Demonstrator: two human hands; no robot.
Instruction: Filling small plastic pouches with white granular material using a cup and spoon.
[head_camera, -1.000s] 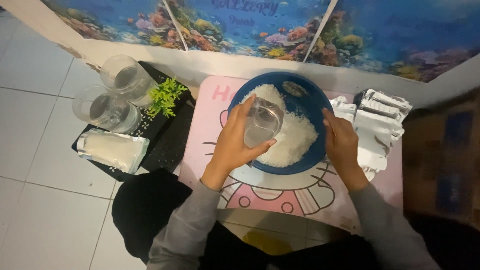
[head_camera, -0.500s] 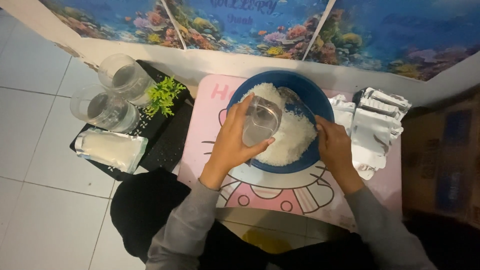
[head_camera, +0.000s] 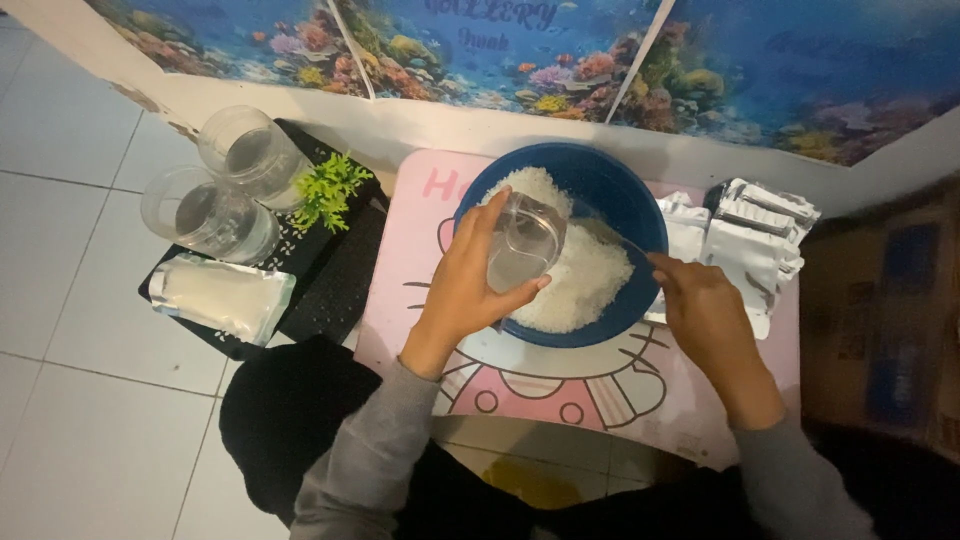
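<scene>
A blue bowl (head_camera: 610, 175) holding white grains (head_camera: 590, 280) stands on a small pink table (head_camera: 415, 270). My left hand (head_camera: 465, 285) grips a small clear plastic jar (head_camera: 525, 245), tilted over the bowl's left half just above the grains. My right hand (head_camera: 705, 315) is at the bowl's right rim, fingers closed on a thin spoon-like utensil (head_camera: 612, 237) that reaches into the grains. Its tip is hard to make out.
Left of the table, a black tray (head_camera: 340, 285) carries two clear empty jars (head_camera: 250, 150) (head_camera: 205, 215), a green plastic plant (head_camera: 328, 185) and a silver pouch (head_camera: 220, 295). Several silver pouches (head_camera: 750, 235) lie right of the bowl. A brown box (head_camera: 880, 300) stands at the far right.
My right hand has shifted slightly back from the bowl's right rim, and the utensil now shows in the grains. My left hand keeps the jar over the bowl.
</scene>
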